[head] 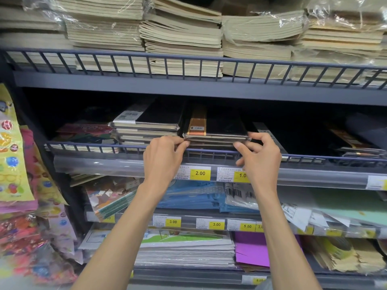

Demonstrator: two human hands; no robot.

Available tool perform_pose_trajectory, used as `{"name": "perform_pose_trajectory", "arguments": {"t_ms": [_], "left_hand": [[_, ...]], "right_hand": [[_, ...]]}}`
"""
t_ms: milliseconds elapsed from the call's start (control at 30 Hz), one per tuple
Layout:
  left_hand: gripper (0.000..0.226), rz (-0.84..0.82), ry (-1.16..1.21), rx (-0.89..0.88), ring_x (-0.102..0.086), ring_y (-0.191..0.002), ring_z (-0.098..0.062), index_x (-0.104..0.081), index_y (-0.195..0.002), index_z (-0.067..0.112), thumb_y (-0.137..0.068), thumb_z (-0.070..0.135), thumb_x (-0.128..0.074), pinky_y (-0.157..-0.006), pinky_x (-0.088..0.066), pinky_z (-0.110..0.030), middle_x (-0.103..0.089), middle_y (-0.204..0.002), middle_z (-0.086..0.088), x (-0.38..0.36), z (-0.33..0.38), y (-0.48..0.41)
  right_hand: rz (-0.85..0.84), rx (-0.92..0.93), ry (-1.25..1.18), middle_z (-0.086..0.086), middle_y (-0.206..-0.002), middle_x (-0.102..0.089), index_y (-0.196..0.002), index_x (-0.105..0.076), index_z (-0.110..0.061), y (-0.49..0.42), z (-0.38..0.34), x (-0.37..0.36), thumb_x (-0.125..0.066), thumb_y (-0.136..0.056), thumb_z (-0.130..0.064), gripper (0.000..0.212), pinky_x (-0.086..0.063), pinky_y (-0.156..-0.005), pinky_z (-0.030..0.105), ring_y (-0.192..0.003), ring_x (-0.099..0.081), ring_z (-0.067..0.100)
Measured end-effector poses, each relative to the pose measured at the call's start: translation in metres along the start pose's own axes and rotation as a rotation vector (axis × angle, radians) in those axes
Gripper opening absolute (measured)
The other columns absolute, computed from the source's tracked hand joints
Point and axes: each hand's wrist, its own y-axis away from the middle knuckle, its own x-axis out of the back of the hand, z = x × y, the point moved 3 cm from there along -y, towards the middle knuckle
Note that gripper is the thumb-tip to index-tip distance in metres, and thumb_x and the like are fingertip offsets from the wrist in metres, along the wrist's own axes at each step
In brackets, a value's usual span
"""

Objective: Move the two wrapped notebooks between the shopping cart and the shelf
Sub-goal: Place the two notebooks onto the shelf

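On shelf, wrapped notebooks between left hand, right hand

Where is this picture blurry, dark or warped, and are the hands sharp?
Head view: the wide lens bows the upper shelf rail; in the same view, deep shadow fills the recess behind the wrapped notebook; glare streaks the plastic wrap at top right; the sticker packs at lower left are blurred; the left hand and right hand, pinching that notebook's front corners, are sharp.
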Motion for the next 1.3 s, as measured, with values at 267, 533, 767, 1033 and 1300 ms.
{"name": "perform_pose_trajectory", "arguments": {"t_ms": [267, 533, 767, 1033, 1300], "left_hand": [[0.02, 0.015, -0.046, -0.044, -0.065, -0.066, -0.018, -0.08, -0.088, 0.017, -0.094, 0.031, -0.067, -0.057, -0.051, -0.033, -0.073, -0.071, 0.002, 0.0, 0.0, 0.003], [0.019, -0.101, -0.158, 0.07, -0.065, -0.078, -0.026, -0.08, -0.095, 0.024, -0.092, 0.039, -0.068, -0.06, -0.042, -0.031, -0.07, -0.073, 0.0, 0.006, 0.004, -0.008], [0.018, -0.071, -0.098, 0.084, -0.064, -0.077, -0.025, -0.08, -0.087, 0.019, -0.093, 0.032, -0.068, -0.06, -0.038, -0.029, -0.073, -0.075, -0.001, 0.001, 0.0, -0.008], [0.019, -0.085, -0.062, 0.07, -0.061, -0.077, -0.015, -0.08, -0.09, 0.02, -0.094, 0.033, -0.067, -0.062, -0.038, -0.028, -0.075, -0.086, 0.004, 0.0, -0.005, -0.008], [0.018, -0.078, -0.029, 0.063, -0.066, -0.077, -0.017, -0.081, -0.095, 0.02, -0.094, 0.032, -0.067, -0.063, -0.048, -0.031, -0.076, -0.081, 0.003, 0.0, -0.003, -0.006]], "right_hand": [[-0.015, 0.005, 0.046, -0.004, -0.097, -0.075, -0.117, -0.059, -0.02, -0.002, 0.004, -0.002, -0.072, -0.091, -0.02, 0.028, -0.056, -0.053, 0.024, -0.049, -0.066, 0.019], [-0.062, 0.02, 0.128, -0.006, -0.093, -0.074, -0.129, -0.054, -0.021, -0.003, 0.004, 0.0, -0.071, -0.092, -0.025, 0.041, -0.06, -0.059, 0.032, -0.048, -0.065, 0.018], [-0.043, 0.031, 0.121, -0.005, -0.098, -0.076, -0.133, -0.054, -0.023, 0.004, 0.006, -0.003, -0.073, -0.091, -0.024, 0.046, -0.055, -0.052, 0.023, -0.049, -0.06, 0.002], [-0.048, 0.078, 0.197, -0.006, -0.083, -0.076, -0.128, -0.057, -0.019, -0.003, 0.004, 0.001, -0.07, -0.093, -0.027, 0.039, -0.046, -0.053, 0.007, -0.042, -0.059, 0.008], [-0.032, 0.103, 0.221, -0.007, -0.073, -0.073, -0.12, -0.062, -0.015, -0.003, 0.005, 0.0, -0.07, -0.093, -0.021, 0.029, -0.053, -0.052, 0.023, -0.038, -0.056, 0.012]]}}
